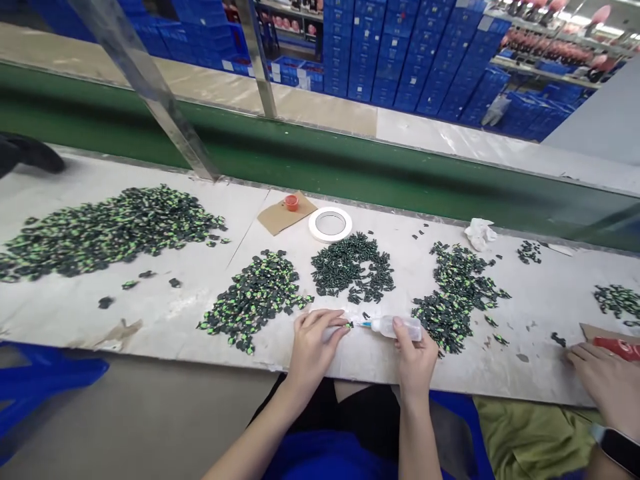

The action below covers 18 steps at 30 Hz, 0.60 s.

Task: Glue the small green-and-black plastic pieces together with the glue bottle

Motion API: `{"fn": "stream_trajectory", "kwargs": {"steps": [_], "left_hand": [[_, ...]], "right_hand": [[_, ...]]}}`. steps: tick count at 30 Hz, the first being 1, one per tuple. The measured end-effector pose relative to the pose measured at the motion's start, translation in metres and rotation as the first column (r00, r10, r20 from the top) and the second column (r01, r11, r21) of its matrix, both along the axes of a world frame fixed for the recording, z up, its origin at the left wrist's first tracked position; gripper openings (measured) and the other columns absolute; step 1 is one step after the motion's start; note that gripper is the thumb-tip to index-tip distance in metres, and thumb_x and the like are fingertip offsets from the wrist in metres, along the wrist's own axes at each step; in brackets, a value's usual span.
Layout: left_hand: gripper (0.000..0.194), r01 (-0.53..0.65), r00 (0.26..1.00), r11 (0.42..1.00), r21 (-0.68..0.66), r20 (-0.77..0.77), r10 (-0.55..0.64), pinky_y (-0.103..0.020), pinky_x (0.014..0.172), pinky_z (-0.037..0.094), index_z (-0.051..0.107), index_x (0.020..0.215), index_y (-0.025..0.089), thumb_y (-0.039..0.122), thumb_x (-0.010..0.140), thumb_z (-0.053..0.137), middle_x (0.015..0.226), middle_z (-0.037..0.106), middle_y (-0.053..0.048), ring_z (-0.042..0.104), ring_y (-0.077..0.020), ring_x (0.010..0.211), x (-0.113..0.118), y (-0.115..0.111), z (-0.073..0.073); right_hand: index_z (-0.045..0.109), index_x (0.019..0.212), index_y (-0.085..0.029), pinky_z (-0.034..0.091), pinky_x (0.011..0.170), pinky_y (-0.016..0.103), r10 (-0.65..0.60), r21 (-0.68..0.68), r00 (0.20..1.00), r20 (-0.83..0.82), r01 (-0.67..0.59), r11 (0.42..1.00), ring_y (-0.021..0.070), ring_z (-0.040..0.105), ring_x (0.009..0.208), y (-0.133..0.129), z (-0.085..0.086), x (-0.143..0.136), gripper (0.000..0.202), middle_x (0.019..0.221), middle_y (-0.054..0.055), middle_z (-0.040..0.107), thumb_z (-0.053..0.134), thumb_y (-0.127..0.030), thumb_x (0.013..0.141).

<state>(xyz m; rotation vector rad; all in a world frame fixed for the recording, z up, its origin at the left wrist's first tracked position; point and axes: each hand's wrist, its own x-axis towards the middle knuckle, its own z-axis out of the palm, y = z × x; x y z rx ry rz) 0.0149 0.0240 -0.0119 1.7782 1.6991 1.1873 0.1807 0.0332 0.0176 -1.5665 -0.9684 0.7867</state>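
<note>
My left hand [316, 339] is closed in a pinch on a small black-and-green part [349, 325]. My right hand [417, 360] wraps round a clear squeeze bottle [399, 327] with a fine blue needle tip [367, 324]. The bottle lies nearly level, its tip pointing left and close to the part; whether they touch I cannot tell. Just beyond my hands is a heap of tiny dark curved pieces [340, 267]. Black-and-green parts form one heap [257, 293] left of my left hand and another heap [450, 300] beyond my right hand.
A larger heap [115, 233] spreads across the left of the table. Tape roll [312, 225], cardboard [274, 218] with a red cap [291, 203], and crumpled tissue [481, 234] lie farther back. At right, another person's hand [605, 377] rests near a red object [617, 347]. A green barrier [320, 157] borders the table.
</note>
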Motion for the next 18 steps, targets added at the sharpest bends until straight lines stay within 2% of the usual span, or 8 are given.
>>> {"fn": "stream_trajectory", "kwargs": {"steps": [9, 13, 18], "left_hand": [[0.012, -0.006, 1.000, 0.998, -0.067, 0.010, 0.007, -0.042, 0.088, 0.042, 0.069, 0.091, 0.025, 0.023, 0.079, 0.070, 0.082, 0.077, 0.000, 0.069, -0.0221, 0.090, -0.0009, 0.0000, 0.0023], [0.007, 0.006, 1.000, 0.998, -0.055, -0.004, -0.007, -0.042, 0.088, 0.042, 0.071, 0.087, 0.025, 0.024, 0.080, 0.069, 0.081, 0.077, 0.000, 0.069, -0.0219, 0.090, -0.0020, 0.0004, 0.0022], [0.004, 0.013, 1.000, 0.999, -0.033, -0.028, -0.014, -0.041, 0.086, 0.042, 0.070, 0.084, 0.025, 0.023, 0.080, 0.070, 0.081, 0.077, 0.001, 0.069, -0.0212, 0.088, -0.0022, 0.0008, 0.0024]], "right_hand": [[0.066, 0.062, -0.014, 0.041, 0.047, 0.025, 0.081, -0.003, 0.997, 0.010, -0.080, 0.997, 0.0135, 0.051, 0.049, 0.0032, 0.0013, -0.0057, 0.029, 0.053, 0.000, 0.059, 0.069, -0.042, 0.069], [0.066, 0.061, -0.014, 0.041, 0.048, 0.025, 0.112, -0.014, 0.994, 0.013, -0.112, 0.994, 0.0134, 0.050, 0.049, 0.0037, 0.0036, -0.0063, 0.029, 0.051, -0.001, 0.057, 0.068, -0.041, 0.070], [0.066, 0.062, -0.015, 0.042, 0.050, 0.026, 0.067, -0.030, 0.998, -0.007, -0.068, 0.997, 0.0141, 0.051, 0.051, 0.0042, 0.0026, -0.0074, 0.029, 0.052, 0.000, 0.058, 0.069, -0.043, 0.068]]}}
